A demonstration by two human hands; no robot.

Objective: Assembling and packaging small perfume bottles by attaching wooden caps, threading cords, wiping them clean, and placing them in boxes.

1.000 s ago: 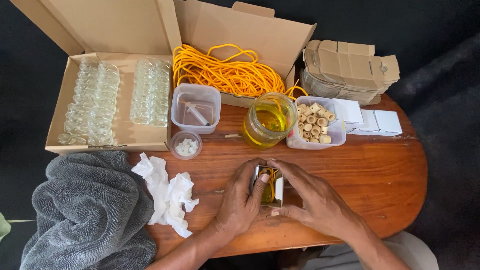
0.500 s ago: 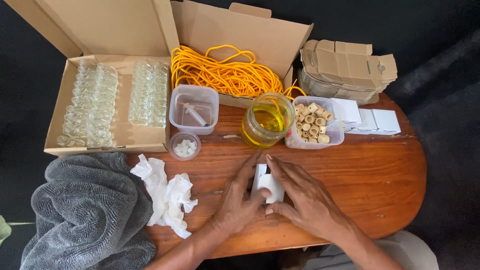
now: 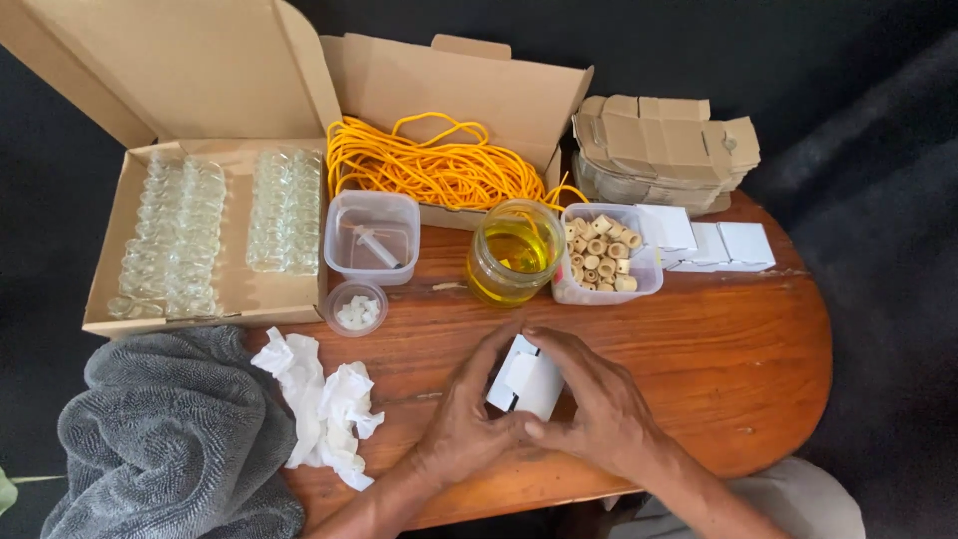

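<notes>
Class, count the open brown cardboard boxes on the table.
2: the box of glass vials at the left, the box of yellow cord beside it. Flattened cartons aren't counted.

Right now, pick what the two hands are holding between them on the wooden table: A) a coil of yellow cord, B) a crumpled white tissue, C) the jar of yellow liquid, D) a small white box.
D: the left hand and right hand close around a small white box, while the jar of yellow liquid stands apart behind them.
</notes>
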